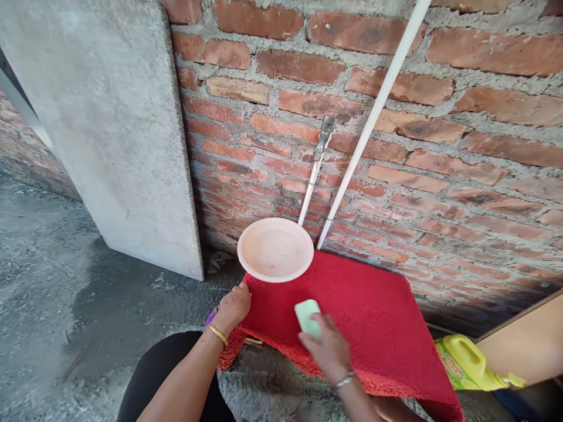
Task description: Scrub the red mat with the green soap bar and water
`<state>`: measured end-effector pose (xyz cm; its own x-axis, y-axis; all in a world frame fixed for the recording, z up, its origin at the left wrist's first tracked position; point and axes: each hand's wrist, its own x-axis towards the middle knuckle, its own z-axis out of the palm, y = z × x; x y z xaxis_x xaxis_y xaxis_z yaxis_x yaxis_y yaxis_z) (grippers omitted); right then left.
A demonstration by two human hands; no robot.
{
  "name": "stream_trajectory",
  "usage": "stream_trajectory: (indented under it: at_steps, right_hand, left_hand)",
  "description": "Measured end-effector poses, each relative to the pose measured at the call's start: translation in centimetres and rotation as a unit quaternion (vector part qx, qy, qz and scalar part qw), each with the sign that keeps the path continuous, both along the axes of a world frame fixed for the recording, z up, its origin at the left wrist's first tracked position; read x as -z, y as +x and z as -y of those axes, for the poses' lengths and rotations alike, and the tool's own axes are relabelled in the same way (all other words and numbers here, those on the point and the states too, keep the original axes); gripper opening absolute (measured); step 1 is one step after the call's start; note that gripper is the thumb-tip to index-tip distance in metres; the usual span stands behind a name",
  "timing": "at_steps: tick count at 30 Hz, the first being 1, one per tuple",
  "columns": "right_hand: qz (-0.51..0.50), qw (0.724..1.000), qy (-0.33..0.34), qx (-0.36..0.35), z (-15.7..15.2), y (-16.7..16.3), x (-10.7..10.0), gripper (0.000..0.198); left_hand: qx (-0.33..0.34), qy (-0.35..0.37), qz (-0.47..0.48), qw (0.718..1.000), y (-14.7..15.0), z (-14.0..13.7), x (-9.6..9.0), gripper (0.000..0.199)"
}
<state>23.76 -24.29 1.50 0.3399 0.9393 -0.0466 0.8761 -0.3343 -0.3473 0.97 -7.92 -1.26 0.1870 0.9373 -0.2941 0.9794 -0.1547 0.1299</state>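
Red cloth (373, 316) spread flat, brick wall (440, 170) behind, white pipe (374, 117), grey floor (39, 281)

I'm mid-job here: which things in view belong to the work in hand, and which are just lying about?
In use:
- pale green bar, held in the right hand
- red cloth, left hand at its left edge
- pale basin, probably, at the cloth's far left corner

Seemingly just about:
- yellow jug, right of the cloth
- grey slab
- long white pipe

A pale green, rounded block (305, 316) slants over the red cloth (373, 319), spread flat with its edges drooping.
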Motion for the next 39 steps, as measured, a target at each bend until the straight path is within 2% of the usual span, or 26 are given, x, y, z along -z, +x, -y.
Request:
stream_trajectory:
  at_steps: [1, 3, 4, 6, 9, 12, 16, 19, 21, 23, 27, 30, 32, 35, 39]
  right_hand:
    - [-0.02, 0.998, -0.003, -0.053, -1.2, -3.2, 0.0, 0.035]
    - [-0.017, 0.994, -0.017, -0.108, -2.5, -7.5, 0.2, 0.038]
    - [-0.01, 0.992, -0.025, -0.121, -2.7, -8.4, 0.4, 0.039]
    - [0.003, 0.992, -0.04, -0.119, -2.3, -8.0, 0.7, 0.043]
    - [0.01, 0.998, -0.049, -0.038, -0.1, -2.9, 1.0, 0.044]
    - [0.012, 0.991, -0.068, 0.114, 4.1, 5.3, 0.8, 0.043]
    - [0.025, 0.947, -0.115, 0.299, 11.2, 16.0, -0.2, 0.047]
    - [0.052, 0.914, -0.127, 0.381, 14.2, 20.1, -0.7, 0.049]
    - [0.06, 0.915, -0.113, 0.383, 13.8, 19.8, -0.7, 0.05]
    - [0.044, 0.938, -0.088, 0.333, 11.5, 16.9, -0.6, 0.049]
    - [-0.016, 0.992, -0.023, 0.123, 4.9, 6.5, 0.2, 0.042]
    - [-0.027, 0.999, -0.015, -0.022, 1.7, -0.5, 1.0, 0.042]
    - [-0.03, 0.997, -0.027, -0.068, 1.1, -2.5, 1.5, 0.042]
    - [-0.033, 0.998, -0.029, -0.043, 2.2, -0.7, 1.9, 0.043]
    - [-0.047, 0.991, -0.04, 0.118, 5.9, 7.4, 1.8, 0.042]
  left_hand:
    - [0.002, 0.002, -0.001, 1.0, -0.1, 0.0, 0.0, 0.035]
    - [0.01, 0.008, -0.003, 1.0, -0.3, 0.2, -0.1, 0.036]
    - [0.016, 0.011, -0.004, 1.0, -0.4, 0.2, -0.2, 0.037]
    - [0.02, 0.009, -0.009, 1.0, -0.6, 0.2, -0.2, 0.039]
    - [0.016, 0.001, -0.014, 1.0, -0.8, -0.2, 0.1, 0.039]
    - [0.025, 0.003, -0.014, 1.0, -0.7, -0.4, 0.8, 0.04]
    - [0.039, 0.022, -0.015, 0.999, -0.6, -0.6, 1.4, 0.042]
    - [0.031, 0.006, -0.016, 0.999, -0.5, -0.7, 1.7, 0.041]
    - [0.029, 0.004, -0.017, 0.999, -0.6, -0.9, 1.9, 0.04]
    - [0.031, 0.005, -0.02, 0.999, -0.8, -1.0, 2.1, 0.04]
    - [-0.003, 0.003, -0.001, 1.0, -0.6, -1.3, 2.5, 0.054]
    - [-0.054, 0.001, 0.041, 0.998, 0.1, -1.6, 2.8, 0.069]
    - [-0.076, -0.001, 0.059, 0.995, 0.5, -1.7, 3.1, 0.073]
    - [-0.078, 0.01, 0.079, 0.994, 0.8, -1.9, 3.9, 0.074]
    - [-0.077, 0.018, 0.1, 0.992, 0.6, -2.3, 4.9, 0.071]
